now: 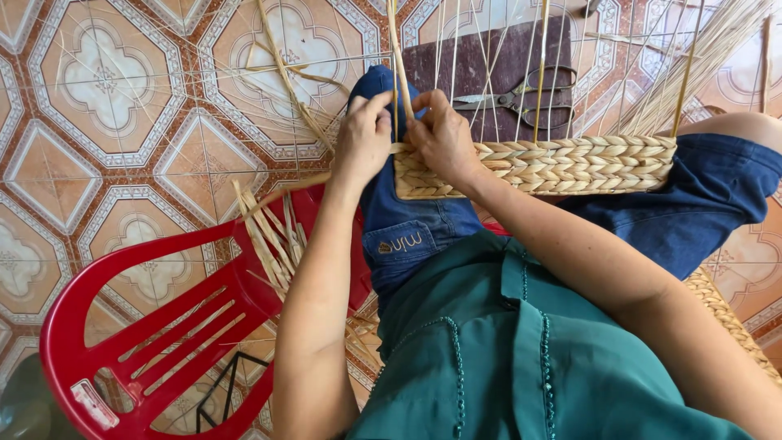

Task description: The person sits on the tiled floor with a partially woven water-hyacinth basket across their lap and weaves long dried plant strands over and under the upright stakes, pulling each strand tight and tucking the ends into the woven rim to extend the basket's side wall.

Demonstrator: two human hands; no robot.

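Observation:
A flat woven straw panel lies across my knees, with several thin upright strands rising from its top edge. My left hand and my right hand meet at the panel's left end. Both pinch a pale straw strand that runs upward between them. The fingers of both hands are closed on the strand and the panel's edge.
A red plastic chair stands at the left with loose straw strips on its seat. Scissors lie on a dark mat on the tiled floor ahead. A straw bundle leans at upper right; another woven piece is at right.

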